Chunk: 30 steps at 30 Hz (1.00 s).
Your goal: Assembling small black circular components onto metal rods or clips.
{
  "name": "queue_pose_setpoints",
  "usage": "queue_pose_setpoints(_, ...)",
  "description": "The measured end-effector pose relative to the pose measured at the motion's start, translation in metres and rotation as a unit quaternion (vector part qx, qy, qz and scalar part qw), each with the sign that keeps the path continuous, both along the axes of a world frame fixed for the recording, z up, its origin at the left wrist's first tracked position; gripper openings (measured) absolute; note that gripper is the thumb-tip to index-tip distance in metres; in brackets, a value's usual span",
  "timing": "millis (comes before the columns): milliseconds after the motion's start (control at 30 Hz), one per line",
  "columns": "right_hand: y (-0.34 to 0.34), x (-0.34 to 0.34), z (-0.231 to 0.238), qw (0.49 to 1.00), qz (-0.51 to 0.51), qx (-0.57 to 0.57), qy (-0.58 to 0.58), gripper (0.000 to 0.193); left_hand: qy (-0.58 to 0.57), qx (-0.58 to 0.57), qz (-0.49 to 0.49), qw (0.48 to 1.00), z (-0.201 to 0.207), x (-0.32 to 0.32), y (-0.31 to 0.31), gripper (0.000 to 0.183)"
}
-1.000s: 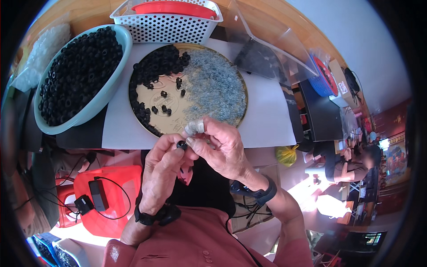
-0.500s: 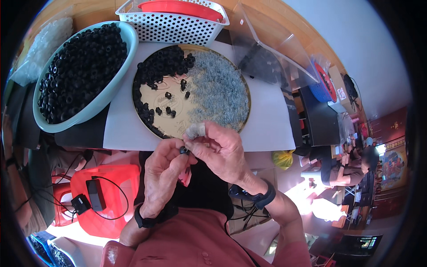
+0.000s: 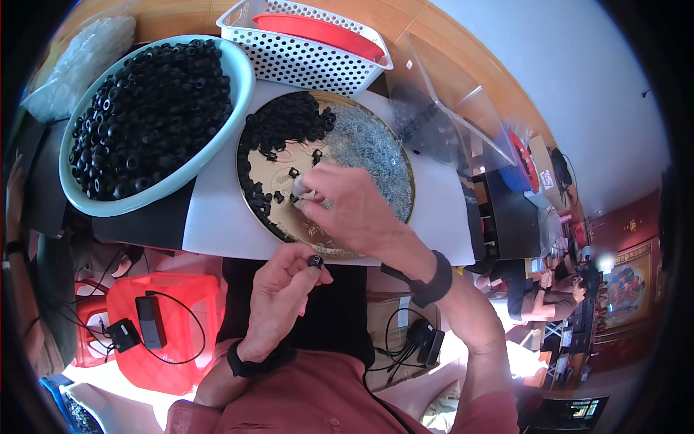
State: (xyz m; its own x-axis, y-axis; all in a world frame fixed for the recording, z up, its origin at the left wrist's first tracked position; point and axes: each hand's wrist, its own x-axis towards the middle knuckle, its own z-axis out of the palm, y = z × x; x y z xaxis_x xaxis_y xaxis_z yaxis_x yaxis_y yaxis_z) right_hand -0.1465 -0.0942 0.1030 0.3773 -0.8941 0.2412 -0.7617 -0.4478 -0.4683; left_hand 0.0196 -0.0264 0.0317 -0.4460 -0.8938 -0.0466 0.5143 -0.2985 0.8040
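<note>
My left hand [image 3: 278, 293] is just off the table's front edge, its thumb and finger closed on a small black ring-shaped part [image 3: 316, 261]. Over the round gold tray [image 3: 285, 217] reaches my right hand [image 3: 350, 206], with pale coverings on its fingertips. These fingertips are pinched around a small black piece [image 3: 294, 199], mostly covered by them. Several loose black pieces lie near them, and a heap of black pieces [image 3: 285, 119] fills the tray's far left. Its right side is covered with a spread of small, clear greyish bits [image 3: 376, 159].
A pale green basin [image 3: 242, 87] full of black ring-shaped parts stands left of the tray. Behind are a white perforated basket [image 3: 303, 69] holding a red tray [image 3: 318, 32], and a clear plastic box [image 3: 448, 119]. Below the table's left side is a red stool [image 3: 173, 325].
My right hand has left my left hand and moved forward onto the tray, reaching its loose black pieces. The left hand keeps its black part. The view has shifted slightly.
</note>
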Motion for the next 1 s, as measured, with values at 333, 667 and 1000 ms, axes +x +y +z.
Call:
queue_pose_setpoints(333,0.034,0.009,0.018,0.973,-0.078,0.14,-0.168,0.017,0.072,0.045,0.02,0.996,0.011,0.007,-0.003,0.017)
queue_pose_setpoints(667,0.085,-0.018,-0.01,0.892,-0.069,0.229,-0.385,0.011,0.064,0.009,0.021,0.998,0.021,-0.01,0.001,0.018)
queue_pose_setpoints(1000,0.101,-0.029,-0.018,0.808,-0.102,0.206,-0.543,0.018,-0.042,-0.042,-0.004,0.998,0.023,-0.019,0.009,0.018)
